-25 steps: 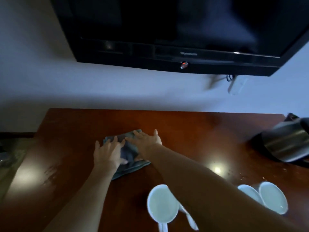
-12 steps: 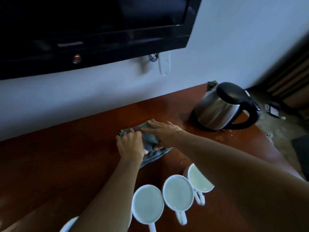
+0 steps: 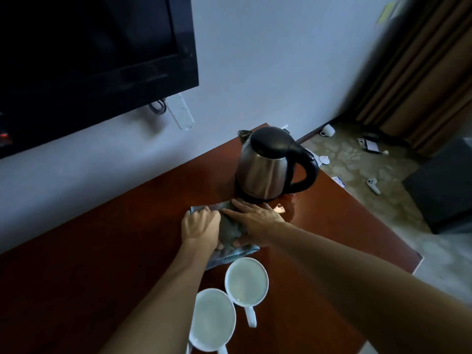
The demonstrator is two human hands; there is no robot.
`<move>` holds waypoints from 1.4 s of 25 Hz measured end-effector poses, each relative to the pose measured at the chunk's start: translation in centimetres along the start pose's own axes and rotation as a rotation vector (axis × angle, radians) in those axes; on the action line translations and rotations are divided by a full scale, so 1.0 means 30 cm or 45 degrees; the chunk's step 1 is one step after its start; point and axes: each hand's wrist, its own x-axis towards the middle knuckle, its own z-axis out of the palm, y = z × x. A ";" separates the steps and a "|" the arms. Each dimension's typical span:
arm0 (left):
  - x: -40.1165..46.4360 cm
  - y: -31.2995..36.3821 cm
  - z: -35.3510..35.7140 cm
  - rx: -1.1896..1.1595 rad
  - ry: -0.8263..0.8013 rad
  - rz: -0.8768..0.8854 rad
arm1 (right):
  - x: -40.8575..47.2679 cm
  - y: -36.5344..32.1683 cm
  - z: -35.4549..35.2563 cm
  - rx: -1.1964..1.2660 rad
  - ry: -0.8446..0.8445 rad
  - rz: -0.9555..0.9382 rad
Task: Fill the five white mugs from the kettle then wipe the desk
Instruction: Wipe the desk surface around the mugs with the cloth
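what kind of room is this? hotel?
Probably a hotel room, though a bedroom is possible. Clues: a wall-mounted TV above a wooden desk, an electric kettle with matching white mugs, floor-length curtains and patterned carpet.

I see the folded grey cloth (image 3: 229, 252) lying mid-desk on the reddish-brown wooden desk (image 3: 89, 251), under both hands. The stainless steel kettle with black lid and handle (image 3: 268, 169) stands at its one o'clock, just beside it. Two white ceramic mugs (image 3: 246, 281) sit at its six o'clock, touching each other.
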 end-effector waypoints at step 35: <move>0.114 0.683 -0.019 -0.368 -0.047 0.006 | -0.181 0.774 -0.038 -0.279 -0.042 -0.122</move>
